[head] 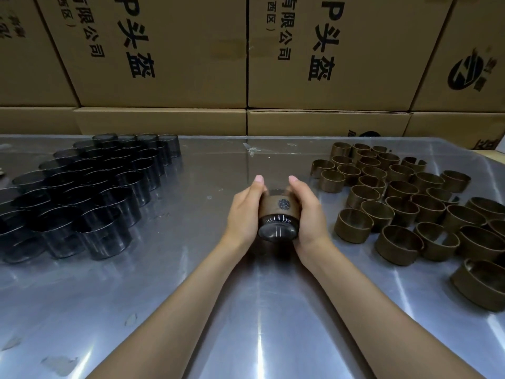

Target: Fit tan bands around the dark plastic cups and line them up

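At the middle of the steel table (259, 310) I hold one dark plastic cup (277, 231) on its side, its base turned toward me. A tan band (278, 206) with a dark emblem is wrapped around its body. My left hand (243, 212) grips the cup from the left and my right hand (307, 212) grips it from the right, thumbs stretched along the top. Several bare dark cups (82, 192) stand packed together on the left. Several loose tan bands (404, 203) stand on the right.
Stacked cardboard cartons (246, 64) with black printing form a wall along the table's far edge. A scrap of clear tape (252, 149) lies near the far middle. Small scuffs and bits of residue mark the near left of the shiny surface.
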`<state>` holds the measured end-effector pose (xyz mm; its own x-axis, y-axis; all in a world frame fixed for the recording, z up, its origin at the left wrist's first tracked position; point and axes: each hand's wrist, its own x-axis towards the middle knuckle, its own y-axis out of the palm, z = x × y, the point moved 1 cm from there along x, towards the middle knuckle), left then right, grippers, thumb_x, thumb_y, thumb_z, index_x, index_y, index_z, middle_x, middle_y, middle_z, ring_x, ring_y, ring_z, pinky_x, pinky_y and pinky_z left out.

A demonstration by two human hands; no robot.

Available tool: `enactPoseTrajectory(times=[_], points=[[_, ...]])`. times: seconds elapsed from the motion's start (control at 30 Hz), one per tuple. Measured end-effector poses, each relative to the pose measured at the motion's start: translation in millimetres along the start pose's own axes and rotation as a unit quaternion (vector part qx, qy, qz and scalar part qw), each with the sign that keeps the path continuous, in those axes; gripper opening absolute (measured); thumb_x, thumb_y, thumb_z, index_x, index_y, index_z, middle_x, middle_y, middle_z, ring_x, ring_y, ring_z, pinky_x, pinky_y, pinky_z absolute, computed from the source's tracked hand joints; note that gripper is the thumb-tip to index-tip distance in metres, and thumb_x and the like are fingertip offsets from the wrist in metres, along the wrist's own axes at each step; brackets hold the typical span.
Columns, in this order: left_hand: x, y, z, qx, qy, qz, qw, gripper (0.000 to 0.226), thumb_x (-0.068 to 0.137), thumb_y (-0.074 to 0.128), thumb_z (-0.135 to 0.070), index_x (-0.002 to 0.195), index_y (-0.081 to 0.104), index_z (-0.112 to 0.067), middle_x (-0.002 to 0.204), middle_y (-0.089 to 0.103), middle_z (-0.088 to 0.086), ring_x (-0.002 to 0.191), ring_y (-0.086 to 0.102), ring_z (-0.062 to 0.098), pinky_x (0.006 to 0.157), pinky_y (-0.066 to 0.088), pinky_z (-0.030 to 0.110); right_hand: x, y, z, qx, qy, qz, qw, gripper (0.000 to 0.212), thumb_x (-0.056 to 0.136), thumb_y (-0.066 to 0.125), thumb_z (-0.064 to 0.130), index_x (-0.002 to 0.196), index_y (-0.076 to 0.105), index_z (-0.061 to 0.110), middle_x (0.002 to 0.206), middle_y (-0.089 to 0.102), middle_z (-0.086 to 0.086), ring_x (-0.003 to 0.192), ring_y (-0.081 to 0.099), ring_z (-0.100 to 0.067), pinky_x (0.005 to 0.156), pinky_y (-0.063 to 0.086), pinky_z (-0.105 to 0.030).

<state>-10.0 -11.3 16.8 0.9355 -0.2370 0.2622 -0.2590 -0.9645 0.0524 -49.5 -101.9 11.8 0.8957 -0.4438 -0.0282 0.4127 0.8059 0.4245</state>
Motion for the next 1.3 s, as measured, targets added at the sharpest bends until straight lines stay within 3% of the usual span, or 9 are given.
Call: enactPoseTrajectory(times=[0.13, 0.27, 0.5, 0.6, 0.7, 0.93, 1.03, 1.13, 1.3], points=[[-0.5, 0.5, -3.4, -0.026, -0.015, 0.012, 0.999, 0.053, 0.102, 0.042, -0.026, 0.049, 0.045, -0.021, 0.046, 0.042, -0.012, 0.046, 0.039, 0.002, 0.051, 0.035, 0.017, -3.1, 3.6, 2.3, -0.010, 0.004, -0.008, 1.000, 0.026, 0.090, 0.062, 0.030, 0.093, 0.060, 0.005, 0.091, 0.058, -0.020, 0.087, 0.059, -0.033, 0.085, 0.050, -0.046], [-6.8, 2.2, -2.9, -0.039, -0.076, -0.028, 0.996, 0.060, 0.099, 0.050, -0.032, 0.041, 0.059, -0.020, 0.045, 0.054, -0.016, 0.046, 0.051, -0.003, 0.055, 0.043, 0.014, -3.8, 5.8, 3.6, -0.018, -0.007, 0.001, 1.000, 0.024, 0.092, 0.059, 0.027, 0.079, 0.056, 0.007, 0.087, 0.053, -0.020, 0.082, 0.056, -0.033, 0.076, 0.048, -0.041], [-5.7, 3.2, -2.8, -0.109, -0.113, -0.071, 0.985, 0.035, 0.097, 0.055, -0.030, 0.065, 0.058, -0.014, 0.068, 0.061, -0.003, 0.066, 0.059, 0.014, 0.075, 0.048, 0.033, -3.1, 9.3, 4.6, -0.024, 0.002, -0.005, 1.000, 0.028, 0.092, 0.060, 0.028, 0.071, 0.051, 0.011, 0.085, 0.051, -0.018, 0.081, 0.054, -0.032, 0.078, 0.047, -0.043], [-5.0, 2.4, -1.2, -0.109, -0.104, -0.052, 0.987, 0.048, 0.097, 0.054, -0.030, 0.051, 0.062, -0.017, 0.058, 0.061, -0.008, 0.062, 0.059, 0.012, 0.070, 0.049, 0.029, -3.7, 8.9, 4.7, -0.028, 0.000, -0.010, 1.000, 0.029, 0.092, 0.060, 0.028, 0.070, 0.052, 0.011, 0.084, 0.052, -0.018, 0.080, 0.055, -0.032, 0.077, 0.047, -0.044], [-2.6, 1.2, -3.7, -0.061, -0.084, -0.003, 0.995, 0.060, 0.099, 0.049, -0.032, 0.041, 0.062, -0.024, 0.048, 0.056, -0.012, 0.051, 0.055, 0.004, 0.063, 0.047, 0.022, -3.9, 8.9, 5.2, -0.024, -0.010, -0.017, 1.000, 0.028, 0.092, 0.060, 0.026, 0.070, 0.053, 0.011, 0.083, 0.051, -0.018, 0.080, 0.054, -0.032, 0.079, 0.046, -0.044], [9.3, -30.4, -18.5, 0.172, 0.010, 0.304, 0.937, 0.022, 0.068, 0.078, -0.038, 0.078, 0.064, -0.026, 0.074, 0.062, -0.011, 0.073, 0.059, 0.003, 0.070, 0.046, 0.017, 4.1, -0.9, 4.3, -0.213, -0.138, -0.043, 0.966, 0.051, 0.104, 0.035, 0.028, 0.058, 0.047, 0.011, 0.058, 0.046, -0.004, 0.058, 0.045, -0.013, 0.062, 0.036, -0.027], [24.6, -39.9, -17.9, 0.279, 0.054, 0.260, 0.923, 0.027, 0.064, 0.086, -0.034, 0.075, 0.062, -0.030, 0.080, 0.066, -0.002, 0.080, 0.063, 0.015, 0.077, 0.048, 0.030, 11.3, -4.0, -4.0, -0.267, -0.174, -0.049, 0.946, 0.044, 0.105, 0.030, 0.030, 0.076, 0.058, 0.013, 0.082, 0.056, 0.000, 0.075, 0.052, -0.001, 0.070, 0.038, -0.015], [57.3, -52.1, -7.9, 0.352, 0.096, 0.175, 0.914, 0.030, 0.068, 0.088, -0.023, 0.075, 0.059, -0.027, 0.086, 0.066, -0.004, 0.087, 0.058, 0.009, 0.074, 0.041, 0.025, 19.5, -6.3, -10.5, -0.309, -0.162, -0.051, 0.936, 0.027, 0.104, 0.029, 0.034, 0.105, 0.054, 0.024, 0.100, 0.049, 0.013, 0.089, 0.045, 0.016, 0.072, 0.030, 0.002], [124.0, -70.2, 17.3, 0.453, 0.081, 0.138, 0.877, 0.032, 0.071, 0.085, -0.027, 0.087, 0.060, -0.015, 0.097, 0.063, 0.002, 0.106, 0.058, 0.025, 0.077, 0.038, 0.027, 26.6, -10.3, -19.1, -0.340, -0.125, -0.030, 0.932, 0.026, 0.102, 0.033, 0.042, 0.094, 0.054, 0.030, 0.092, 0.061, 0.016, 0.081, 0.050, 0.017, 0.063, 0.033, -0.005]])
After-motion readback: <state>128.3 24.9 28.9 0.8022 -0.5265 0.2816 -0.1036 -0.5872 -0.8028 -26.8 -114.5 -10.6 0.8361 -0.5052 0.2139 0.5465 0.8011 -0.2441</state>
